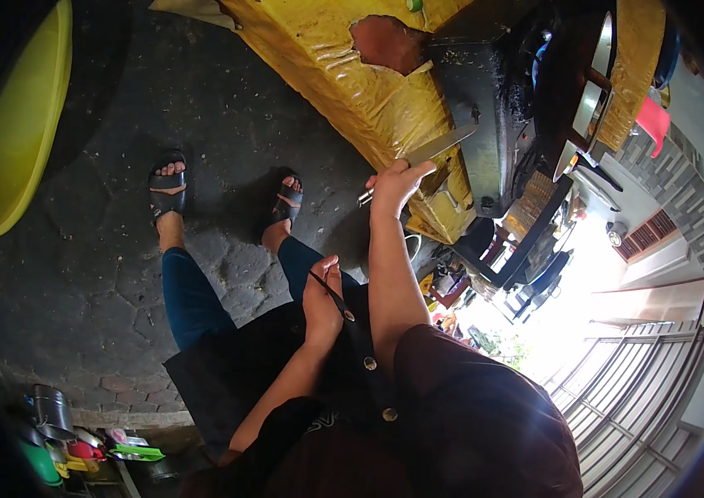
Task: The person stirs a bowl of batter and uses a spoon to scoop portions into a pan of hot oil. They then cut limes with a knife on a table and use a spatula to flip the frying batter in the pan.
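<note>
The right hand point(398, 189) is closed around the handle of a knife point(443, 146), the handle's end jutting out below the fist and the blade pointing away from the body, bare, in front of the yellow cover point(352, 79); the left hand point(321, 305), nearer the body than the cover is, has its fingers curled in, with a dark strap point(358, 336) with round metal studs crossing it, though whether the fingers grip the strap cannot be told. The likeliest trouble is a cut, since the bare blade reaches beyond the fist and a turn of the wrist could swing its edge toward the other arm; the blade might also catch the yellow cover, whose surface is creased and has a ragged hole point(388, 44) showing reddish material, and a snag there could twist the handle; a loosened grip could let the knife drop beside the cover, toward the floor point(227, 108), where the open-toed sandals point(168, 184) leave the toes bare; the strap, if it hangs slack, might hook on something as the arms move. As for writing, pale letters point(324, 423) show on the dark clothing, seemingly "SV", the rest hidden; no brand or label can be read on the knife, the yellow cover or the things beyond it.
</note>
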Tool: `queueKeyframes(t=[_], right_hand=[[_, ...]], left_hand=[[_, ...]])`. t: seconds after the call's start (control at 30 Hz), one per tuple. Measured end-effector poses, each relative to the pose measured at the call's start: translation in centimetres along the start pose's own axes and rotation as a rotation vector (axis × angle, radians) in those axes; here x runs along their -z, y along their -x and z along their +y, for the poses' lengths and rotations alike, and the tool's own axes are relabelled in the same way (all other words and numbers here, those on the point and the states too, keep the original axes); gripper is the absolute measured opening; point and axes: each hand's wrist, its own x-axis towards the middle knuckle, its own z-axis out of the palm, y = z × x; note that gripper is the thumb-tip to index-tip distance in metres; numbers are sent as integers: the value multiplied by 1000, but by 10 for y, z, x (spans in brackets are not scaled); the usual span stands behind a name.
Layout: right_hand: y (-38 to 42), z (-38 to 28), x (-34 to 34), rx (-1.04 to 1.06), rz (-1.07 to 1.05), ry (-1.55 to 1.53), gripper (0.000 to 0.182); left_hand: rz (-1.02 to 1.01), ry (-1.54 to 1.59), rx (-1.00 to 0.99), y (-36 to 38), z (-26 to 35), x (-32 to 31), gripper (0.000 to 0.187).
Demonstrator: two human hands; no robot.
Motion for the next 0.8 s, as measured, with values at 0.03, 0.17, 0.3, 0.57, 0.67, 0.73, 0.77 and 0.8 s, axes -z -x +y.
queueKeyframes(t=[0.03,0.17,0.3,0.57,0.67,0.73,0.77,0.8], right_hand=[[0,1,1,13,-6,44,27],[-1,3,6,41,-3,82,25],[-2,5,7,78,8,94,23],[24,6,-10,15,33,-398,24],[31,5,-7,206,17,-261,27],[28,-28,-3,216,-25,-62,31],[15,-41,-9,529,-7,126,32],[3,-57,-15,837,20,322,34]], left_hand=[[-1,-2,-14,0,-3,0,17],[29,49,-82,0,-6,-5,16],[23,-50,-35,1,1,-3,16],[50,-80,-85,2,-2,-4,15],[56,-123,-95,1,5,-2,15],[-4,10,-38,0,-4,-2,22],[-12,-4,-48,-1,-9,-4,22],[26,34,-98,-2,-15,-6,19]])
